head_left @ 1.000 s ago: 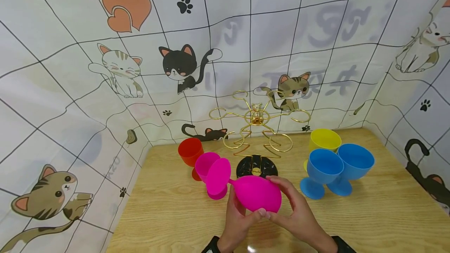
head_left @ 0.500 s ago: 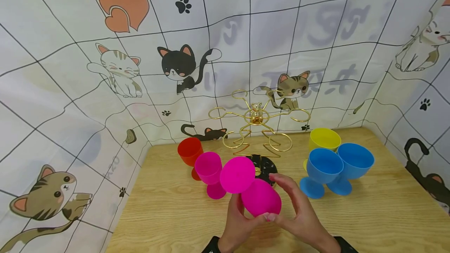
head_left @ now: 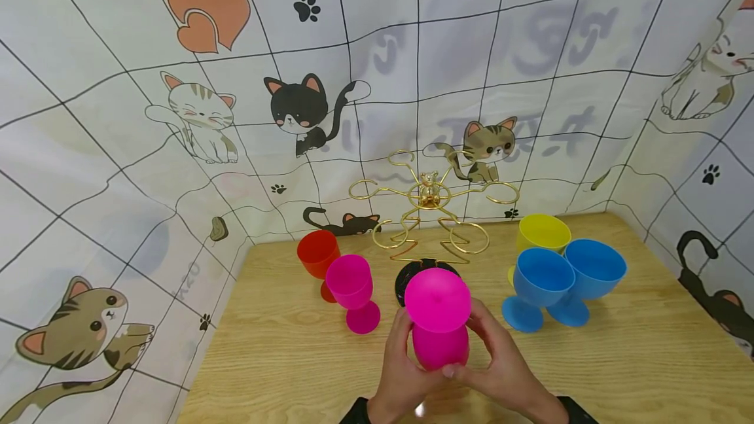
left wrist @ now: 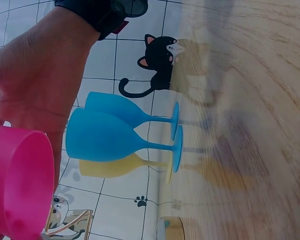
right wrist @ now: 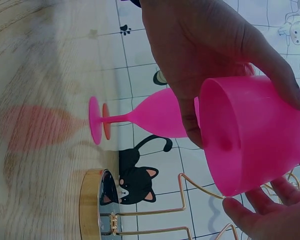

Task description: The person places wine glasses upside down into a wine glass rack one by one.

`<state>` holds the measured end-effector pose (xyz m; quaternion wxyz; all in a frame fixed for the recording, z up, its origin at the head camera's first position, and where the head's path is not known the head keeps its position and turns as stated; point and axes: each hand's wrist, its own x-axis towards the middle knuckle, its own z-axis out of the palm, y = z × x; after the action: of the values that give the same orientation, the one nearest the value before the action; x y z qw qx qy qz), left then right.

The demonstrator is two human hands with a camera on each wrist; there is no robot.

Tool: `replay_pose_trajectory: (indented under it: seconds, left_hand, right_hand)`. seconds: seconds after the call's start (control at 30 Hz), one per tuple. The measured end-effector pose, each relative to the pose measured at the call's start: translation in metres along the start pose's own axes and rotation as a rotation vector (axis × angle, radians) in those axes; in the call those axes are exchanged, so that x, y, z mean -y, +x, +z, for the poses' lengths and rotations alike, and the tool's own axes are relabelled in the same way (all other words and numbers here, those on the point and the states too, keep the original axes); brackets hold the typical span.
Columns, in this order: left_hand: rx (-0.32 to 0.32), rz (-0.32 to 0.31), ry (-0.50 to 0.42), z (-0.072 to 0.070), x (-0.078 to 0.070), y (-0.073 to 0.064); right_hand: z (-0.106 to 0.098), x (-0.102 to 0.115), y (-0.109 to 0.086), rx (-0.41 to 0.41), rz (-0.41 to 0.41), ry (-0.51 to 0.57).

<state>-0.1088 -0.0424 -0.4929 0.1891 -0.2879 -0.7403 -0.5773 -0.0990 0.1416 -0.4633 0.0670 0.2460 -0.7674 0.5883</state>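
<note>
Both hands hold a bright pink goblet (head_left: 440,349) above the table, bowl between them and round foot toward the rack. My left hand (head_left: 400,362) grips the bowl's left side and my right hand (head_left: 503,365) its right side, thumbs meeting at the near side. In the wrist views the mouth of this pink goblet (left wrist: 27,182) faces down to the table, the bowl hollow (right wrist: 222,140). Its stem is hidden behind the foot in the head view. A second pink goblet (head_left: 350,283) stands upright to the left, in front of a red goblet (head_left: 318,254).
A gold wire rack (head_left: 430,198) with several loops stands behind the hands on a round black base (head_left: 406,280). To the right are two blue goblets (head_left: 543,273) and a yellow goblet (head_left: 544,231). Cat-print cloth (head_left: 377,103) surrounds the wooden table (head_left: 283,365).
The held goblet has turned between the hands. Its foot has swung from the left round to the middle, away from the standing pink goblet. The hands stay in nearly the same place.
</note>
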Motion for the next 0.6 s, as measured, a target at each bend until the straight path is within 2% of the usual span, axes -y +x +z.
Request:
replay_pose_trajectory:
  seconds: [0.17,0.23,0.37,0.6]
  left_hand:
    - [0.009,-0.019,0.065,0.0023,-0.0001,-0.0026]
    - [0.006,-0.004,0.084,0.0032,0.0005,-0.0029]
    - [0.005,0.015,0.100,0.0050,0.0022,-0.0032]
    - [0.026,-0.010,0.110,0.0051,0.0031,-0.0047]
  right_hand:
    - [0.0018,-0.0011,-0.0003,0.000,0.018,-0.030]
    - [0.0024,-0.0011,-0.0006,0.000,0.033,-0.033]
    - [0.0028,-0.0007,-0.0015,0.006,0.055,-0.044]
    - [0.0036,0.0016,-0.0017,-0.009,0.081,-0.065]
